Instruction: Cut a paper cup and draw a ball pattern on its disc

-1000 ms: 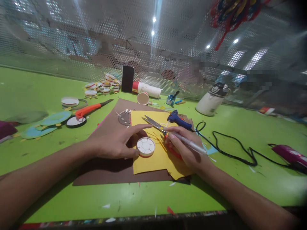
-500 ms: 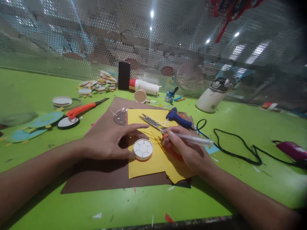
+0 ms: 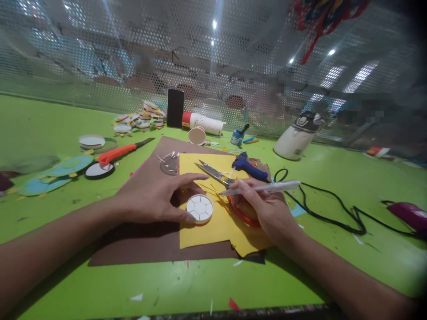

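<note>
On the yellow sheet [image 3: 191,235] sits a round white disc [image 3: 200,208] with dark lines in a football-like pattern. My left hand [image 3: 160,198] is curled around its left side, the thumb on the near rim and the index finger stretched above it; the other fingers are partly hidden behind it. A pale, clear-barrelled pen [image 3: 271,186] is pinched in my right hand [image 3: 263,204], its tip just right of the disc and apart from it. Metal scissors [image 3: 213,171] with red handles lie partly under my right hand.
Brown sheet [image 3: 140,249] lies underneath. Beyond are a blue glue gun [image 3: 251,168] with its black cable, a jar [image 3: 237,137], paper cups [image 3: 205,124], a phone [image 3: 175,108], and a kettle-like jug [image 3: 296,138]. At left are an orange-handled knife [image 3: 116,153] and several stacked discs [image 3: 143,118].
The pen has tilted in my right hand, its tip now lower and nearer the disc. My left thumb has moved onto the disc's near rim. The view has shifted slightly.
</note>
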A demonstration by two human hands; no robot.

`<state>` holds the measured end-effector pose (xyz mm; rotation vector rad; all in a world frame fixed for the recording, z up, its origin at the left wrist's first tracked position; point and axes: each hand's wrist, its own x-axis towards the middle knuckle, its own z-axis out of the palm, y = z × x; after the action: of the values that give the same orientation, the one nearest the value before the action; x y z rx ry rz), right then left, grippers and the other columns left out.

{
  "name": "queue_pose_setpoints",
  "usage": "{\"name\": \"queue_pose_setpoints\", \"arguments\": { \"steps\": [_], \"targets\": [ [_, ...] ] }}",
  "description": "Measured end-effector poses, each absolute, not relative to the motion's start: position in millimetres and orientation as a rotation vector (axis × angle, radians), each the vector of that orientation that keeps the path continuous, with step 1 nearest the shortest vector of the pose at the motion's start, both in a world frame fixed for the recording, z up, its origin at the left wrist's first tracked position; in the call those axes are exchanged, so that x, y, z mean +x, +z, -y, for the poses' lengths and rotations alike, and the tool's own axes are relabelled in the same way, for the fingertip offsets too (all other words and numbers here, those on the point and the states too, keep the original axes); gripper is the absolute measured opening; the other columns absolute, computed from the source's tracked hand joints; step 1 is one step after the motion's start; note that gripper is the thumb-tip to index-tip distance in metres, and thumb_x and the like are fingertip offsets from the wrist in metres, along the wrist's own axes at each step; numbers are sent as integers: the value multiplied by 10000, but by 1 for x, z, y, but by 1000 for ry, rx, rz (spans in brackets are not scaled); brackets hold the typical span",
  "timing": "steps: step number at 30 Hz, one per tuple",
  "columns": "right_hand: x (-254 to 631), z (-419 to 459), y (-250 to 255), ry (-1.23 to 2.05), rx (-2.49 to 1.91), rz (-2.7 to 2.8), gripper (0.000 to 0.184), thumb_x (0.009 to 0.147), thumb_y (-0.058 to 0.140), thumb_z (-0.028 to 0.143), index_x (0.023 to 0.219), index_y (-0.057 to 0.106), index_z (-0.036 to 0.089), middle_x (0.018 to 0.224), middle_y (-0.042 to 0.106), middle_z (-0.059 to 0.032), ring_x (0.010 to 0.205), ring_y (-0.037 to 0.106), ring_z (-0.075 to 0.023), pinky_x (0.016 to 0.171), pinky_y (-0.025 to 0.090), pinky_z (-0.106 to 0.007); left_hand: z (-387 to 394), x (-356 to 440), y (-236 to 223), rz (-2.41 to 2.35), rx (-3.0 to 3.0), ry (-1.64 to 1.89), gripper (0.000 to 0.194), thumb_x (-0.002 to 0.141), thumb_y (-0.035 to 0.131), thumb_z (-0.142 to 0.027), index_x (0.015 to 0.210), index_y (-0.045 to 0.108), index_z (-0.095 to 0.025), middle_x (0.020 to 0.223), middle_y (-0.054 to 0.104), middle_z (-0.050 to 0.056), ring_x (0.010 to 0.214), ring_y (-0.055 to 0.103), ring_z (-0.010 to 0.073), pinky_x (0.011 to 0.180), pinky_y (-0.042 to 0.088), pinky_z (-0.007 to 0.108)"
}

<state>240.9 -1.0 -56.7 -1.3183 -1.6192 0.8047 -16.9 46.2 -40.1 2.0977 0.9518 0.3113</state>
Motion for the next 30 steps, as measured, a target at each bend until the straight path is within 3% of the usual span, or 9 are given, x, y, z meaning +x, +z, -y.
{"name": "queue_pose_setpoints", "arguments": {
  "steps": [6,10,18,24,30],
  "targets": [
    [239,0,-58,1046,-1296,1444,330,823,701,516,892,663,195,705,663,-18,651,614,-151,627,527,-269,-47,-16,-43,-980,2092,327,880,750,759,-530,1492,345,-302,1346,617,60,1152,605,270,981,475,387],
    [242,-1,-63,931,-1364,1491,298,841,677,508,882,641,214,750,696,-24,656,625,-168,602,518,-283,-48,-18,-46,-951,2100,347,852,768,742,-541,1488,347,-314,1337,617,52,1158,603,263,992,469,379],
    [244,-1,-63,742,-1408,1579,327,875,616,540,828,628,216,609,642,-7,498,518,-148,437,351,-255,-47,-17,-44,-949,2102,346,833,771,748,-524,1479,373,-294,1306,626,46,1129,601,251,970,478,359],
    [241,-1,-60,780,-1398,1639,358,903,577,549,858,657,203,582,621,3,487,516,-128,463,365,-251,-47,-17,-43,-940,2139,335,801,780,732,-518,1469,392,-290,1291,640,46,1115,613,256,938,491,348],
    [238,-1,-58,827,-1385,1625,332,902,591,521,867,666,199,620,646,3,538,557,-130,544,445,-258,-44,-16,-42,-933,2096,331,879,779,736,-492,1511,302,-275,1353,615,52,1176,591,243,989,464,340]
  ]
}}
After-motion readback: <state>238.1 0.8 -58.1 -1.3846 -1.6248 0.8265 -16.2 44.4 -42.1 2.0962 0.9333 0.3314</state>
